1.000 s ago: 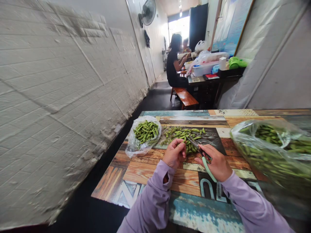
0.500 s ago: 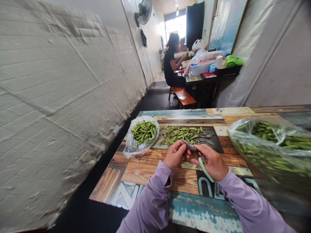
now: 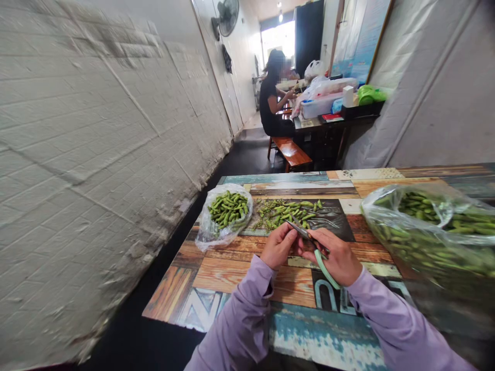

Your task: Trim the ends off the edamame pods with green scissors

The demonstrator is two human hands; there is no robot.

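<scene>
My right hand (image 3: 337,256) is closed round a pair of scissors (image 3: 326,270) with pale green handles. Their dark blades point up and left, to just above the fingers of my left hand (image 3: 279,246). Those fingers are pinched together; whatever they hold is hidden behind them. Just beyond both hands lies a loose pile of green bean pods (image 3: 290,212) with small trimmings at its left. A clear plastic bag (image 3: 201,238) of pods stands open at the left, and a larger clear bag (image 3: 381,226) full of pods is at the right.
The patterned wood-look table (image 3: 228,275) carries all of this. A white brick wall (image 3: 96,170) runs along the left. Farther back, a person (image 3: 273,98) sits on a wooden bench (image 3: 290,151) at another table loaded with bags and a plastic box (image 3: 319,107).
The view has shifted very slightly. Both hands and the scissors keep nearly the same pose, and the pods and bags stay in place.
</scene>
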